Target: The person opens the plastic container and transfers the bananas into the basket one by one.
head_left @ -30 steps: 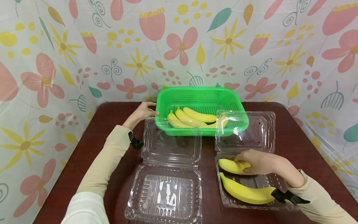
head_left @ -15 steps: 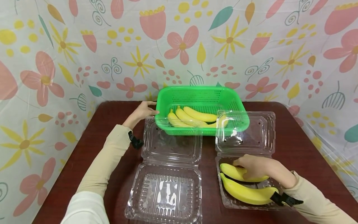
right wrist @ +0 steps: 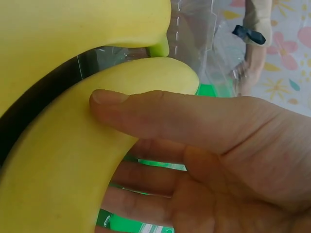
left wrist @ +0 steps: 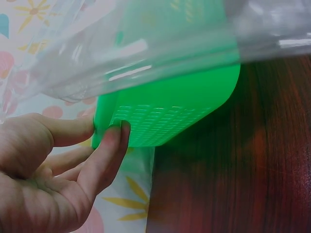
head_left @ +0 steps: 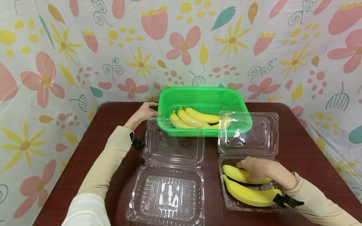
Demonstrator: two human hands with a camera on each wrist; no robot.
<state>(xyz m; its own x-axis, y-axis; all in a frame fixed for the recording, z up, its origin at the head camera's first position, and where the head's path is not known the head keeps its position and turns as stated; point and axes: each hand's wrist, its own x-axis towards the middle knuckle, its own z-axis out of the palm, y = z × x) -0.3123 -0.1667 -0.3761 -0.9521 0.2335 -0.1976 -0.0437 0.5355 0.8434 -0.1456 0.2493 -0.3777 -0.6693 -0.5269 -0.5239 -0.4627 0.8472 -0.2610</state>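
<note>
With right hand [head_left: 258, 168], pinching one of two curved yellow bananas [head_left: 235, 174] before one green plastic basket [head_left: 198, 98], touching its side with outspread left hand [head_left: 143, 112].

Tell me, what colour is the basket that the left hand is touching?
Bright green; it shows best in the head view, where most of the basket is visible.

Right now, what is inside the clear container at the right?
Two yellow bananas. The right hand covers part of the farther banana; anything beneath either banana is hidden.
</note>
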